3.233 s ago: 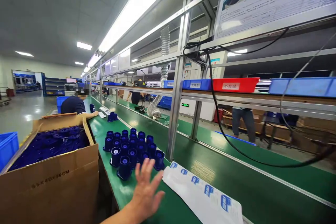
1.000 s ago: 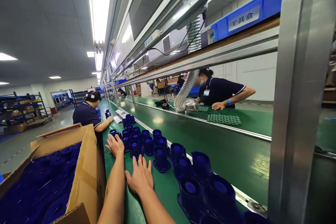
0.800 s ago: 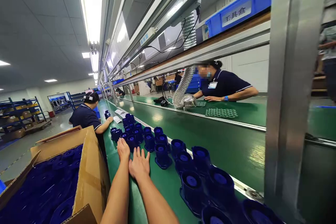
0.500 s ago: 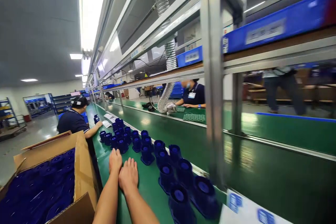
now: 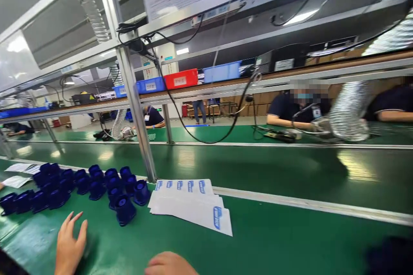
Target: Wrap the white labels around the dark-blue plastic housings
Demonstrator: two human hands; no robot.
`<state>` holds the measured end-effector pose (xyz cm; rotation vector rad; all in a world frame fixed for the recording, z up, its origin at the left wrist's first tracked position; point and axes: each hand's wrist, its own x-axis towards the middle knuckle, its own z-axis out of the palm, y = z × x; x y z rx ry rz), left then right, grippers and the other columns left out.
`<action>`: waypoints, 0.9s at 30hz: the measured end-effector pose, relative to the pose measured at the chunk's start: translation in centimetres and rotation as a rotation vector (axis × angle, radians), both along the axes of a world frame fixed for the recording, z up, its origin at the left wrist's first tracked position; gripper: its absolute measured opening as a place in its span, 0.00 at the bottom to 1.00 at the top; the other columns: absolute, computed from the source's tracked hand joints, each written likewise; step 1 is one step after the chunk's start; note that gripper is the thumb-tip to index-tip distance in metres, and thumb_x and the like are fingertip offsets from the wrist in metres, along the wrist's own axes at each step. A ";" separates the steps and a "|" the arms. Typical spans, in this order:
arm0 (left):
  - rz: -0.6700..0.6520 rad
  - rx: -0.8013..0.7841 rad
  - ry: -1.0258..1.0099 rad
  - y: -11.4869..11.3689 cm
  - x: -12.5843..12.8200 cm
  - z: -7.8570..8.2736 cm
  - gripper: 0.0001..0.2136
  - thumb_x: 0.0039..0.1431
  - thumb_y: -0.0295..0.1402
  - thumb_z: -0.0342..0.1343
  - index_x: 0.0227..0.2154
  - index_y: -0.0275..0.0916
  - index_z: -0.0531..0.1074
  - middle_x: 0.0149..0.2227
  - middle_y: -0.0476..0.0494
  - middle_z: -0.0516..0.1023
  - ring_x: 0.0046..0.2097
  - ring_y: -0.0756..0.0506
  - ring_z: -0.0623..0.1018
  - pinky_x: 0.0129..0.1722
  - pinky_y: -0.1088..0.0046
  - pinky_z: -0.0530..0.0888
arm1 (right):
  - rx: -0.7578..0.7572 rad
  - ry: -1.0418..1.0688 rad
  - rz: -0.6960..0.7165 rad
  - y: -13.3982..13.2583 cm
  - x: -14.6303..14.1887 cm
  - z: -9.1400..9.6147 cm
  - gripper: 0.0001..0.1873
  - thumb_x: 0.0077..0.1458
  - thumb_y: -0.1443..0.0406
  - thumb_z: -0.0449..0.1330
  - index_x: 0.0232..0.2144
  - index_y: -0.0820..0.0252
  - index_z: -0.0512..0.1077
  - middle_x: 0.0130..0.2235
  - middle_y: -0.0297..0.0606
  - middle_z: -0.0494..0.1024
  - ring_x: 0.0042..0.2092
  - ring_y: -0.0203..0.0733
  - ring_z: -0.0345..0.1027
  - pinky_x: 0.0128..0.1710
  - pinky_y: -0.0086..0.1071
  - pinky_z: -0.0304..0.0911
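My left hand [image 5: 69, 242] hovers over the green work surface [image 5: 274, 240], fingers spread and holding nothing. In front of it stand several dark blue plastic parts [image 5: 124, 209], round-necked with flared bases, grouped in loose rows. My right hand [image 5: 171, 264] is low in the picture, cut off by the bottom edge. Its fingers are blurred and mostly hidden, so its grip does not show. Beyond it lie white sheets [image 5: 190, 206] with blue printed labels, overlapping one another near the metal post.
A metal post [image 5: 137, 116] rises from the bench rail. Blue bins and a red bin [image 5: 180, 78] sit on the shelf above, with a black cable [image 5: 206, 141] looping down. People sit across the line near a silver duct [image 5: 350, 111]. A dark blurred shape is at lower right.
My view has swung right; the cardboard box is out of sight and the sheets are fully in view. My hands, side by side before, are now apart, the left one spread.
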<state>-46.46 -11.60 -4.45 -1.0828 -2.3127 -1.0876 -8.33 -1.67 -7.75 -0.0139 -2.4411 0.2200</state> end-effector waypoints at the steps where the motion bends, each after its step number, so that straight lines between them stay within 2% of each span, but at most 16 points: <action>1: -0.198 0.088 0.129 -0.3 2.5 -0.7 0.19 0.68 0.43 0.48 0.55 0.46 0.75 0.65 0.33 0.72 0.68 0.31 0.71 0.69 0.43 0.69 | 0.001 0.016 -0.061 1.1 4.2 0.0 0.14 0.70 0.57 0.57 0.35 0.46 0.80 0.42 0.31 0.87 0.45 0.40 0.79 0.49 0.30 0.74; 2: -0.412 0.106 0.234 -0.4 5.4 -1.4 0.18 0.67 0.42 0.51 0.55 0.51 0.76 0.64 0.36 0.73 0.66 0.30 0.73 0.68 0.42 0.71 | 0.003 0.032 -0.129 2.3 8.2 0.3 0.14 0.70 0.60 0.55 0.37 0.48 0.80 0.44 0.37 0.86 0.48 0.45 0.79 0.52 0.37 0.75; 3: -0.603 0.044 0.300 -0.1 8.5 -1.8 0.19 0.67 0.39 0.53 0.59 0.57 0.74 0.64 0.40 0.74 0.66 0.31 0.74 0.66 0.44 0.74 | 0.002 0.052 -0.236 3.3 11.8 1.0 0.14 0.69 0.63 0.54 0.42 0.52 0.81 0.49 0.46 0.85 0.53 0.52 0.78 0.56 0.46 0.73; 4: -0.734 -0.012 0.342 0.6 11.9 -1.8 0.23 0.67 0.36 0.54 0.63 0.60 0.71 0.65 0.43 0.74 0.66 0.32 0.74 0.65 0.46 0.76 | 0.008 0.045 -0.428 4.2 15.0 1.8 0.16 0.68 0.66 0.53 0.49 0.54 0.80 0.56 0.50 0.81 0.59 0.56 0.74 0.61 0.52 0.70; 6: -0.935 -0.151 0.416 3.2 18.8 -0.8 0.30 0.67 0.34 0.56 0.70 0.62 0.61 0.70 0.44 0.69 0.69 0.32 0.71 0.66 0.49 0.75 | -0.034 0.023 -0.735 5.7 19.2 3.8 0.20 0.67 0.69 0.52 0.54 0.58 0.79 0.61 0.54 0.77 0.64 0.60 0.68 0.64 0.58 0.66; 7: -1.031 -0.233 0.445 5.0 22.0 0.2 0.34 0.66 0.37 0.59 0.72 0.61 0.56 0.73 0.44 0.64 0.70 0.31 0.69 0.68 0.47 0.73 | -0.073 -0.006 -0.829 6.2 20.4 4.7 0.21 0.68 0.68 0.52 0.57 0.59 0.77 0.63 0.55 0.74 0.66 0.61 0.65 0.65 0.59 0.64; 9: -1.185 -0.357 0.444 9.3 27.4 2.7 0.46 0.60 0.47 0.68 0.75 0.57 0.48 0.77 0.39 0.53 0.73 0.27 0.62 0.70 0.42 0.68 | -0.106 -0.028 -0.894 6.9 21.1 6.0 0.21 0.69 0.67 0.52 0.58 0.62 0.77 0.65 0.57 0.71 0.69 0.63 0.60 0.67 0.60 0.61; 10: -1.224 -0.394 0.417 11.5 29.5 3.9 0.55 0.53 0.54 0.72 0.76 0.53 0.44 0.77 0.34 0.49 0.75 0.25 0.59 0.71 0.38 0.64 | -0.112 -0.036 -0.895 7.0 21.0 6.3 0.20 0.70 0.67 0.53 0.57 0.62 0.77 0.66 0.57 0.70 0.69 0.63 0.59 0.69 0.59 0.59; 12: -1.273 -0.506 0.384 15.3 32.2 5.5 0.66 0.44 0.60 0.74 0.77 0.46 0.39 0.77 0.26 0.48 0.75 0.21 0.54 0.71 0.30 0.54 | -0.115 -0.047 -0.883 7.1 20.4 6.4 0.18 0.69 0.68 0.54 0.53 0.59 0.80 0.66 0.54 0.70 0.70 0.62 0.58 0.70 0.57 0.57; 13: -1.288 -0.538 0.380 16.7 33.0 5.8 0.68 0.41 0.60 0.75 0.77 0.45 0.38 0.76 0.25 0.50 0.75 0.21 0.54 0.71 0.28 0.51 | -0.120 -0.053 -0.884 7.1 20.2 6.2 0.17 0.69 0.69 0.54 0.52 0.58 0.81 0.66 0.53 0.70 0.70 0.61 0.58 0.71 0.57 0.56; 15: -1.300 -0.529 0.390 18.4 33.6 5.3 0.67 0.43 0.58 0.75 0.77 0.47 0.37 0.75 0.26 0.55 0.74 0.23 0.58 0.71 0.27 0.48 | -0.134 -0.058 -0.902 6.9 20.0 5.8 0.17 0.67 0.69 0.56 0.53 0.58 0.80 0.66 0.54 0.70 0.70 0.62 0.57 0.71 0.58 0.55; 16: -1.290 -0.473 0.399 18.7 33.6 4.5 0.65 0.45 0.56 0.75 0.76 0.50 0.37 0.74 0.29 0.58 0.73 0.24 0.62 0.71 0.28 0.49 | -0.143 -0.057 -0.916 6.8 20.0 5.7 0.17 0.67 0.68 0.57 0.54 0.58 0.79 0.66 0.54 0.70 0.70 0.62 0.57 0.70 0.58 0.55; 18: -1.289 -0.415 0.414 19.1 32.9 2.4 0.60 0.52 0.47 0.74 0.76 0.52 0.35 0.74 0.29 0.58 0.72 0.24 0.64 0.70 0.26 0.50 | -0.159 -0.055 -0.936 6.9 20.0 5.5 0.19 0.66 0.64 0.60 0.57 0.59 0.77 0.65 0.55 0.70 0.69 0.63 0.58 0.70 0.58 0.56; 21: -1.212 -0.201 0.439 20.4 31.4 -0.8 0.55 0.54 0.40 0.72 0.75 0.59 0.41 0.69 0.36 0.69 0.66 0.27 0.74 0.70 0.32 0.59 | -0.168 -0.052 -0.929 7.6 19.8 5.6 0.15 0.63 0.60 0.64 0.50 0.57 0.80 0.63 0.50 0.73 0.67 0.59 0.61 0.70 0.52 0.57; 24: -1.195 -0.122 0.468 22.4 30.5 -2.8 0.48 0.56 0.39 0.67 0.75 0.62 0.47 0.65 0.41 0.75 0.63 0.28 0.77 0.70 0.31 0.59 | -0.173 -0.009 -0.925 8.7 19.5 5.9 0.13 0.61 0.59 0.67 0.46 0.56 0.81 0.60 0.46 0.75 0.65 0.55 0.62 0.68 0.49 0.59; 27: -1.163 -0.089 0.487 23.8 30.2 -3.8 0.36 0.56 0.41 0.64 0.68 0.59 0.65 0.61 0.42 0.80 0.62 0.28 0.78 0.70 0.34 0.60 | -0.169 0.061 -0.899 8.8 19.7 6.0 0.07 0.61 0.59 0.69 0.40 0.54 0.81 0.57 0.40 0.77 0.64 0.51 0.63 0.66 0.45 0.62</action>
